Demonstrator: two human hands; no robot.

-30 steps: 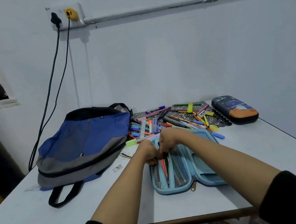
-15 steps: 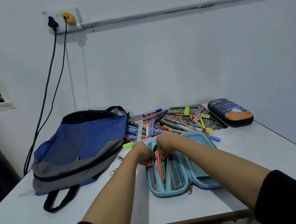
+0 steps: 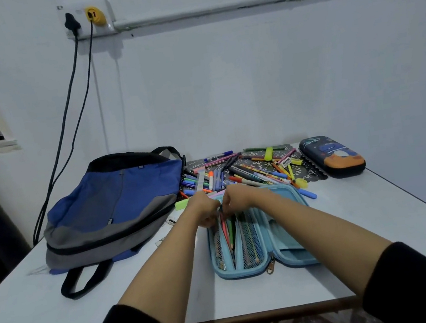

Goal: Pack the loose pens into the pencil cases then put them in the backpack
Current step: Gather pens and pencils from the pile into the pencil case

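A light blue pencil case [image 3: 282,245] lies open on the white table [image 3: 383,232], with pens behind its mesh pockets. My left hand [image 3: 204,209] and my right hand [image 3: 238,200] meet at the case's far end, fingers pinched around the tops of red and green pens [image 3: 228,232] standing in the middle slot. Behind the case lies a pile of loose coloured pens [image 3: 246,170] on a dark patterned mat. A blue and grey backpack [image 3: 113,206] lies flat to the left. A second, dark case with an orange picture [image 3: 332,156] sits shut at the back right.
Two black cables [image 3: 67,122] hang from a wall socket [image 3: 87,19] down behind the backpack. A green highlighter [image 3: 182,204] lies between backpack and open case. The wall stands close behind the pen pile. The table's right edge runs diagonally past the dark case.
Both hands stay pinched at the far end of the open case, shifting slightly along the pens. The view has tilted a little; nothing else moved.
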